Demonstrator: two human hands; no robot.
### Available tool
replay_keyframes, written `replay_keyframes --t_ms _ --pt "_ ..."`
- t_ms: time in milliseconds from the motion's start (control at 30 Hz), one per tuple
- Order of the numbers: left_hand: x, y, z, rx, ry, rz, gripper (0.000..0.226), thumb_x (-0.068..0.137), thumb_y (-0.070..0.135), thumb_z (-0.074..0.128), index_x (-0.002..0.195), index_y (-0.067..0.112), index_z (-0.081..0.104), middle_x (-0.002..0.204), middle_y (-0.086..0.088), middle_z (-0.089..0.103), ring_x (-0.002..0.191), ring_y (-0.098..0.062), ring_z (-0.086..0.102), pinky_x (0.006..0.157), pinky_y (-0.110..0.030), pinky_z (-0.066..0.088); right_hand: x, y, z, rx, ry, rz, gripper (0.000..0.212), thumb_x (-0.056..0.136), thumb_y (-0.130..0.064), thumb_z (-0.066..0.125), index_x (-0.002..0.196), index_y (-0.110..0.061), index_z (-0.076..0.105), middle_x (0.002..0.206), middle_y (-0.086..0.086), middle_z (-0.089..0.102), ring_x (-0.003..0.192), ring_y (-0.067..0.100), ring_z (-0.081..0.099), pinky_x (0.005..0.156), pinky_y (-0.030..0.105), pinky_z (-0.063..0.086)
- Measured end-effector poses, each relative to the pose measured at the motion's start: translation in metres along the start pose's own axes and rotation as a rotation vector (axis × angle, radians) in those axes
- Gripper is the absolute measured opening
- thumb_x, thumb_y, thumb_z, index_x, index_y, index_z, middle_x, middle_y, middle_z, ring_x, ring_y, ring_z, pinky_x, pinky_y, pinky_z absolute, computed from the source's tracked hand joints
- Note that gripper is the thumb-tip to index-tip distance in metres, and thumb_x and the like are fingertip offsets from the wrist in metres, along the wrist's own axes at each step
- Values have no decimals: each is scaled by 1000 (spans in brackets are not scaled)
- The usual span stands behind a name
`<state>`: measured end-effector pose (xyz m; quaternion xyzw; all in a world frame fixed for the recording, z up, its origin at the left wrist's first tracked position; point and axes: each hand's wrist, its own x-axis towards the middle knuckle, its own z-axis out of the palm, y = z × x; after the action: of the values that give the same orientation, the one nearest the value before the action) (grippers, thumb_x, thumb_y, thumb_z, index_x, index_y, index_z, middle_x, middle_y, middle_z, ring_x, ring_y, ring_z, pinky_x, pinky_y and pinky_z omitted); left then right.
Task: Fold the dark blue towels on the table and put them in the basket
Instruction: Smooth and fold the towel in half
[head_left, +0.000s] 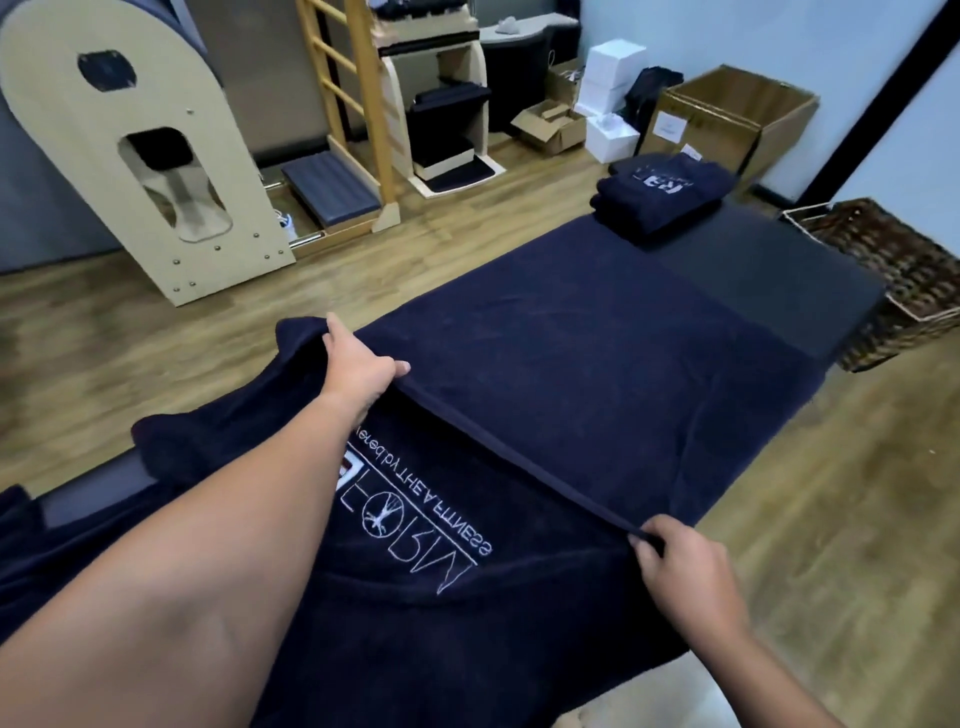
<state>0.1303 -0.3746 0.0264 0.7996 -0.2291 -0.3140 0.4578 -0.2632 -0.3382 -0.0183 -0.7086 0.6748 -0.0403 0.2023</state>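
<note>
A dark blue towel (561, 364) with white embroidered lettering lies spread over the padded table (769, 280). My left hand (358, 364) grips the towel's hem at its left side. My right hand (680, 566) pinches the same hem nearer to me on the right. The hem is stretched taut between both hands, over the lettered part. A stack of folded dark blue towels (660, 195) sits at the table's far end. A brown wicker basket (893, 280) stands on the floor past the table's right far corner.
More dark blue cloth (31, 561) lies at the near left. Open cardboard boxes (727, 124) and white boxes (613, 88) stand by the far wall. Wooden exercise equipment (150, 156) and a ladder frame (358, 104) stand on the left on a wood floor.
</note>
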Motion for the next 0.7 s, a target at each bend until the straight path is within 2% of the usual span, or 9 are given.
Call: replay_keyframes --t_ms 67,200,300,400,533,600,700 --pt "3 21 29 -21 8 -9 124 81 4 82 161 18 -11 170 -6 -7 155 -23 9 114 -30 24 24 18 -13 -17 10 -4 14 94 -43 57 86 -32 61 74 -15 59 73 18 50 63 35 48" --pt "9 51 80 -29 5 -9 124 81 5 82 161 19 -12 170 -6 -6 155 -24 10 114 -30 24 69 47 -39 8 45 -7 14 96 -37 56 87 -29 63 74 -11 60 72 20 50 58 33 42" --pt "16 73 113 -34 13 4 125 81 7 83 160 20 -13 170 -5 -7 155 -24 10 120 -37 24 98 67 -54 10 61 -23 21 99 -36 51 84 -23 59 75 -5 63 76 26 59 60 37 49" --pt "27 96 147 -13 24 38 123 82 8 82 161 19 -11 170 -6 -6 155 -24 10 117 -33 23 127 88 -66 14 49 -19 26 101 -38 48 82 -21 54 72 -4 60 77 27 61 63 40 51" --pt "51 116 193 -23 -2 59 125 78 8 85 161 18 -8 169 -8 2 153 -25 16 116 -33 28 165 105 -80 -19 46 -5 24 102 -40 47 89 -24 60 74 -7 59 77 26 60 61 36 47" --pt "63 124 218 -46 -27 52 125 79 7 84 161 19 -10 170 -7 1 154 -24 15 113 -30 28 187 113 -87 -39 38 -10 24 102 -39 48 90 -23 61 75 -7 59 75 24 56 59 36 44" --pt "88 139 260 -77 -52 47 122 82 7 81 161 20 -11 170 -6 -4 154 -24 13 105 -25 26 225 124 -98 -24 24 -29 23 101 -35 52 87 -20 63 78 -4 66 79 25 61 62 38 48"
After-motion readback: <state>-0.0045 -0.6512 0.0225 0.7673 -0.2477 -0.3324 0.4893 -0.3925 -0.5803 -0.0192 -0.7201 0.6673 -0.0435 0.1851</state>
